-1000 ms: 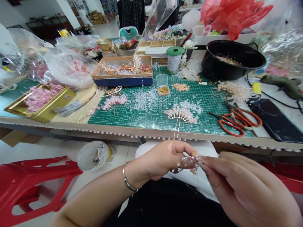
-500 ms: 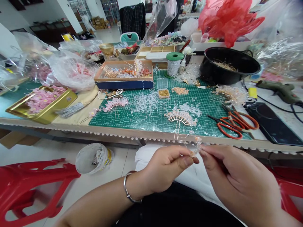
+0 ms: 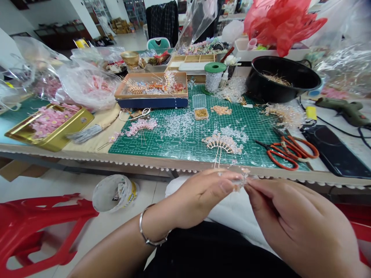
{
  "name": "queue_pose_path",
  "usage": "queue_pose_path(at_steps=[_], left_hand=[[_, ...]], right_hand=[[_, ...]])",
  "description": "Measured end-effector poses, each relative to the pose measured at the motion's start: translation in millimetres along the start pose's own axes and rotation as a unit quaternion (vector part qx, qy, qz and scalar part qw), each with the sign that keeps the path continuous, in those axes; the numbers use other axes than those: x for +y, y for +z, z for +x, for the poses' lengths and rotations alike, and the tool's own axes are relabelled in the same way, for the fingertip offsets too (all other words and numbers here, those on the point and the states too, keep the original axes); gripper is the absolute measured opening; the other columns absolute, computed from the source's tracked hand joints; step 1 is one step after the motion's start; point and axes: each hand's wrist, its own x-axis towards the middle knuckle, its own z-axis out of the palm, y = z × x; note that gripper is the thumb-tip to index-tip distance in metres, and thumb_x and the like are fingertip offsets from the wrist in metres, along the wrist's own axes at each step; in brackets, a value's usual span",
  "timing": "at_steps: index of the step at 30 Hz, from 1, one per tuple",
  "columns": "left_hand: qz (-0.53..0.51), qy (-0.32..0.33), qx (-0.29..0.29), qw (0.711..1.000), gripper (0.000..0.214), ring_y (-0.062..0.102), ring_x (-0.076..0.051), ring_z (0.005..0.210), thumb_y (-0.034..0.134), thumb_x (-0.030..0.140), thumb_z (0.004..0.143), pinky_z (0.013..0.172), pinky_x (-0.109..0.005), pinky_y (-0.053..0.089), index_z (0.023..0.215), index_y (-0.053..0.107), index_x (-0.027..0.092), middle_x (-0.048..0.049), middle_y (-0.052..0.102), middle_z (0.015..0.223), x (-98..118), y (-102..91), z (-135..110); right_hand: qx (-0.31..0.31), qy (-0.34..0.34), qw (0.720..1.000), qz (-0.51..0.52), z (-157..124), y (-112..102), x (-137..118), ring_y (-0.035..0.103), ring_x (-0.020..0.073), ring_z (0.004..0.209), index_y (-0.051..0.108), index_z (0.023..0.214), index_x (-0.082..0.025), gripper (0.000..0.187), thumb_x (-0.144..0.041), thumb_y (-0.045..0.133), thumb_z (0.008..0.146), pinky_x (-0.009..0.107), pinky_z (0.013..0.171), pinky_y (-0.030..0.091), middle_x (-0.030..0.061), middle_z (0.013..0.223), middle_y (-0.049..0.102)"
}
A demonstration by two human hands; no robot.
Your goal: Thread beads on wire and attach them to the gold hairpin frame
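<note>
We see the work table (image 3: pixel 145 160) edge-on to our lap, and the green cutting mat (image 3: pixel 174 150) on it is crowded, so a bump from a forearm could scatter things. A white cloth (image 3: pixel 228 214) lies below our hands; anything we let slip would probably land there or on the floor, and clear pieces would be hard to find.

Our right hand (image 3: pixel 295 220) has thumb and forefinger pinched together on one end of a small beaded piece. Our left hand (image 3: pixel 203 197) meets it with fingers nearly straight and thumb close beneath; we cannot tell how firmly it grips.

On the mat, the beaded hair comb (image 3: pixel 222 143) points its prongs out over the table's front edge, just beyond our left hand, and a raised knuckle could catch them.

The beaded piece (image 3: pixel 244 175) itself sits between our fingertips, in front of the table edge. Too hard a pull or twist could kink it or shed beads. The loose clear beads (image 3: pixel 178 124) could roll if the mat is jolted.
</note>
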Motion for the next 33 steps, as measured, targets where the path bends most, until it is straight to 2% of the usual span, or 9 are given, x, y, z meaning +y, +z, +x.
queue_pose_path(at_steps=[2,4,6,11,18,24,26,30,33], left_hand=[[-0.077,-0.028,0.012,0.997,0.029,0.058,-0.024,0.124,0.050,0.033,0.098,0.095,-0.035,0.048,0.120,0.064,0.021,-0.0103,0.065,0.132,7.3,-1.2,-0.1],[-0.185,-0.074,-0.014,0.980,0.036,0.068,-0.020,0.099,0.053,0.019,0.090,0.070,-0.028,0.048,0.125,0.056,0.020,-0.0082,0.070,0.110,10.6,1.0,-0.8],[-0.254,-0.104,-0.030,0.961,0.041,0.064,-0.013,0.071,0.053,0.010,0.082,0.058,-0.023,0.040,0.121,0.052,0.020,-0.0010,0.067,0.086,10.6,5.0,-0.8],[-0.252,-0.129,0.050,0.958,0.009,0.045,-0.008,0.060,0.065,0.018,0.085,0.057,-0.021,0.035,0.089,0.057,0.018,0.0058,0.052,0.065,5.5,12.4,3.5],[-0.354,-0.167,-0.019,0.920,0.012,0.030,-0.006,0.045,0.056,0.024,0.086,0.044,-0.024,0.016,0.082,0.062,0.015,0.0019,0.057,0.058,-1.7,6.6,7.3],[-0.326,-0.154,0.001,0.933,0.006,0.031,-0.006,0.050,0.063,0.014,0.074,0.047,-0.024,0.018,0.077,0.069,0.014,0.0039,0.056,0.063,-7.2,1.9,8.3],[-0.326,-0.157,0.030,0.932,0.002,0.032,-0.005,0.050,0.068,0.015,0.073,0.047,-0.023,0.019,0.074,0.069,0.015,0.0035,0.061,0.066,-8.8,5.0,8.5],[-0.361,-0.168,0.065,0.915,0.024,0.041,-0.006,0.055,0.087,0.018,0.061,0.051,-0.021,0.025,0.071,0.066,0.016,0.0041,0.061,0.066,-10.7,12.3,9.0],[-0.355,-0.164,0.074,0.918,0.032,0.040,-0.005,0.055,0.090,0.029,0.062,0.050,-0.020,0.025,0.074,0.064,0.015,0.0047,0.057,0.064,-9.4,14.1,9.2]], right_hand=[[-0.016,-0.003,1.000,0.005,0.5,-0.8,-0.8,0.072,0.0245,0.061,0.063,0.089,-0.019,0.011,-0.019,0.054,0.096,0.034,0.052,0.053,0.0123,0.079,0.078],[-0.025,0.010,1.000,0.008,1.8,-1.1,-1.7,0.072,0.0241,0.061,0.064,0.089,-0.019,0.014,-0.021,0.052,0.097,0.033,0.051,0.052,0.0119,0.081,0.078],[-0.028,0.023,0.999,0.018,3.6,-1.2,-2.4,0.072,0.0228,0.061,0.065,0.088,-0.021,0.017,-0.023,0.051,0.097,0.032,0.052,0.053,0.0091,0.079,0.078],[-0.050,0.118,0.985,0.118,4.7,-2.6,-1.8,0.072,0.0161,0.062,0.066,0.084,-0.026,0.014,-0.027,0.057,0.095,0.024,0.052,0.054,-0.0012,0.076,0.077],[-0.126,0.209,0.931,0.272,0.2,-0.5,7.8,0.067,0.0125,0.063,0.069,0.085,-0.027,0.018,-0.033,0.058,0.097,0.018,0.053,0.053,-0.0027,0.074,0.071],[-0.196,0.266,0.858,0.394,-6.7,5.8,21.9,0.058,0.0139,0.059,0.067,0.087,-0.024,0.022,-0.039,0.056,0.100,0.022,0.050,0.050,-0.0005,0.071,0.062],[-0.193,0.262,0.856,0.401,-8.3,6.7,23.4,0.059,0.0134,0.060,0.068,0.089,-0.024,0.020,-0.038,0.058,0.099,0.021,0.051,0.050,-0.0008,0.071,0.063],[-0.170,0.258,0.869,0.386,-6.4,5.7,19.3,0.064,0.0136,0.068,0.069,0.094,-0.027,0.017,-0.038,0.058,0.099,0.020,0.058,0.052,-0.0011,0.077,0.068],[-0.163,0.271,0.882,0.349,-3.3,4.3,12.3,0.065,0.0141,0.068,0.069,0.090,-0.027,0.020,-0.040,0.057,0.098,0.022,0.059,0.052,-0.0012,0.077,0.069]])
